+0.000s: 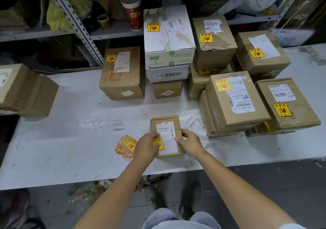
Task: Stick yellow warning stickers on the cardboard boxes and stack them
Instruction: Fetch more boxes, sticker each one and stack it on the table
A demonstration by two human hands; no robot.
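Left hand (147, 145) pressing yellow sticker (159, 142), barcode-labelled box (167, 118)

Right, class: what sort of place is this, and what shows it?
Probably a parcel dispatch room: labelled cardboard boxes stacked on a worktable, loose warning stickers, metal shelving behind.

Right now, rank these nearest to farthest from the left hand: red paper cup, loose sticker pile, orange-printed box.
1. Loose sticker pile, beside the left hand.
2. Orange-printed box, back on the table.
3. Red paper cup, on the shelf.
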